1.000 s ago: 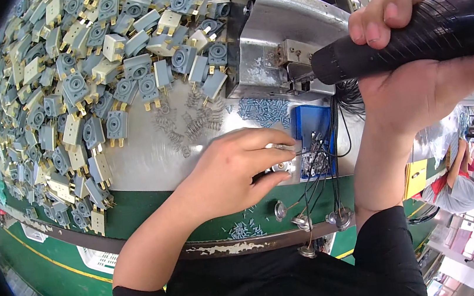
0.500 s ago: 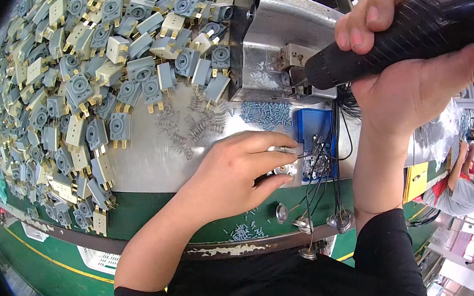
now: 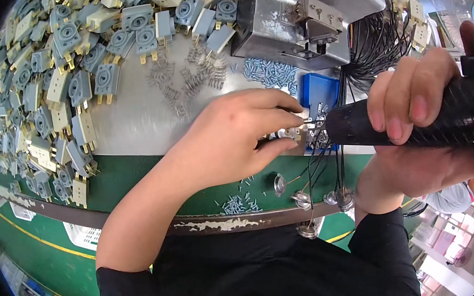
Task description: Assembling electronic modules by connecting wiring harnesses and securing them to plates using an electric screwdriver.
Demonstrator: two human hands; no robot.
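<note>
My right hand is wrapped round a black power screwdriver lying nearly level, its tip pointing left. The thin bit reaches to the fingertips of my left hand. Between its thumb and fingers, my left hand pinches a small white part with brass-coloured pieces; the fingers cover much of it. Beside it, a blue tray holds small metal terminals and black wires. Whether the bit touches a screw cannot be made out.
A big heap of grey and cream switch housings fills the left. Loose springs and bluish screws lie near a metal fixture. More screws and round metal discs on wires sit by the table's front edge.
The screwdriver has come away from the metal fixture, down to the white part at my left fingertips. My left hand keeps its pinch. The whole view has shifted.
</note>
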